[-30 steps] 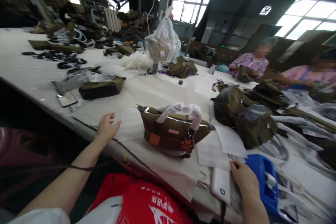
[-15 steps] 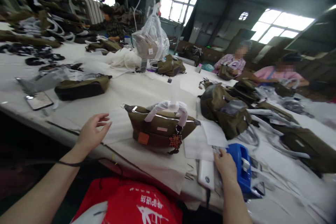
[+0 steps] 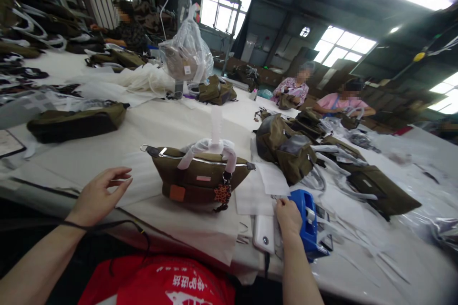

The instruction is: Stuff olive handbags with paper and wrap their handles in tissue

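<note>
Olive-green fabric makes up the handbag [image 3: 193, 164] that stands upright at the centre of the frame, its lower part a darker brown. Whitish film wraps its handles [image 3: 229, 157], and a translucent strip [image 3: 216, 126] sticks up from them. Below the silver zip [image 3: 207, 160] I see a small pinkish label [image 3: 203, 178], an orange-tan patch [image 3: 177, 193] at its lower left and an orange-and-black charm [image 3: 222, 194] hanging on the right. My left hand [image 3: 102, 195], lower left, is empty with fingers spread, apart from the bag. My right hand [image 3: 288, 217], lower right, has curled fingers just beside a blue tape dispenser [image 3: 308, 236] and a white device [image 3: 264, 236]; whether it grips anything I cannot tell
</note>
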The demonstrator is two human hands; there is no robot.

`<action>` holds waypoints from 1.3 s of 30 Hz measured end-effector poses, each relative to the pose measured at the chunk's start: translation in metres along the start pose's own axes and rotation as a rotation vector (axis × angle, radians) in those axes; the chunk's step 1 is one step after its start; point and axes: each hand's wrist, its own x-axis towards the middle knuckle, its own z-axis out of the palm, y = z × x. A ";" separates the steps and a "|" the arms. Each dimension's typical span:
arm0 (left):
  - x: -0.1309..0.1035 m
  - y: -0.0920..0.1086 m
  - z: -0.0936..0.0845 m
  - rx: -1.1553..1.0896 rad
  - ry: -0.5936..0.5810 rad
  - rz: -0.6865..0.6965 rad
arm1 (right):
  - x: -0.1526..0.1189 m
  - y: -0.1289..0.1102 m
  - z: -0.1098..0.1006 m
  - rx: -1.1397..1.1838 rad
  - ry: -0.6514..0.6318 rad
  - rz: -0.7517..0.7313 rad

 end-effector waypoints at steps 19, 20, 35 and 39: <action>-0.036 0.188 0.030 -0.332 -0.889 0.815 | -0.166 -0.163 -0.122 1.173 -0.266 -0.624; -0.039 0.192 0.039 -0.332 -0.958 0.824 | -0.174 -0.170 -0.120 1.266 -0.354 -0.615; -0.029 0.147 0.063 -0.209 -1.057 0.299 | -0.163 -0.156 -0.094 0.903 0.510 -0.185; -0.030 0.147 0.066 -0.212 -1.089 0.349 | -0.175 -0.170 -0.082 0.667 0.198 -0.737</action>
